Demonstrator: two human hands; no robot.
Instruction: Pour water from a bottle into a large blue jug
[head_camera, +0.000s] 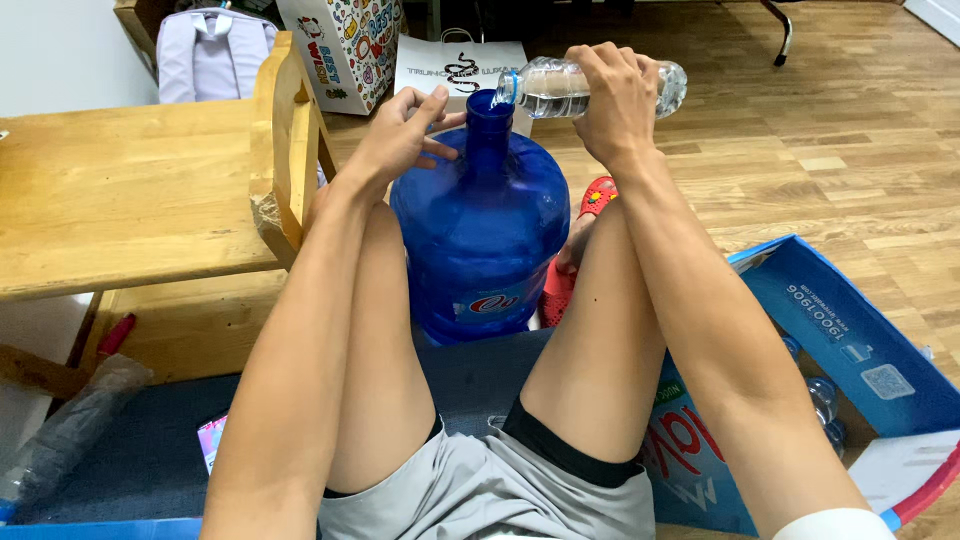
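A large blue water jug (480, 240) stands upright on the floor between my knees. My left hand (400, 135) rests against the left side of its neck, fingers spread. My right hand (618, 100) grips a small clear plastic bottle (548, 88), held on its side with its mouth at the jug's opening. Some water shows inside the bottle.
A wooden table (120, 190) and a wooden chair frame (285, 140) stand at the left. An open blue cardboard box (840, 330) with small bottles inside sits at the right. Paper bags (345, 45) and a lilac backpack (205, 55) stand behind. A red sandal (598, 195) lies by the jug.
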